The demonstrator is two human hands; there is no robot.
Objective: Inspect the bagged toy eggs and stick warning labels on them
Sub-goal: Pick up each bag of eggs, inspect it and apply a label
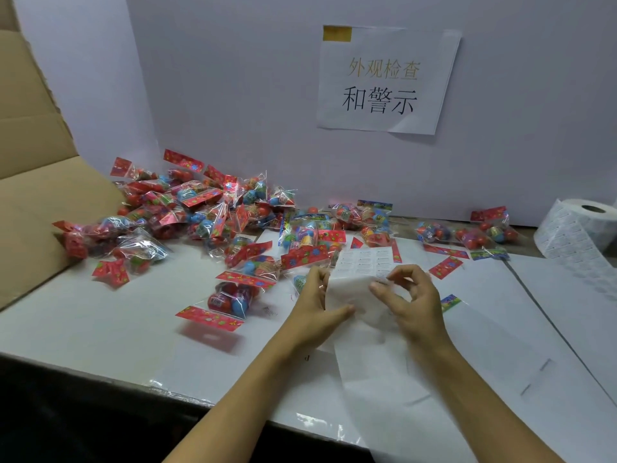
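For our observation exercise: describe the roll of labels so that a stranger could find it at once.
Start at the white paper sign with black characters on the back wall, then look down to the table's far right edge. There lies the white roll of small printed labels, the only cylinder with a hollow core, beside colourful bagged toy eggs.

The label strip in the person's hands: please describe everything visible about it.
The label strip is a long band of thin, translucent white backing paper. Its far end carries rows of small white labels with tiny print, too small to read. It curves from there toward the person, over the table edge. The left hand grips its left edge; the right hand pinches at a label near its right edge.
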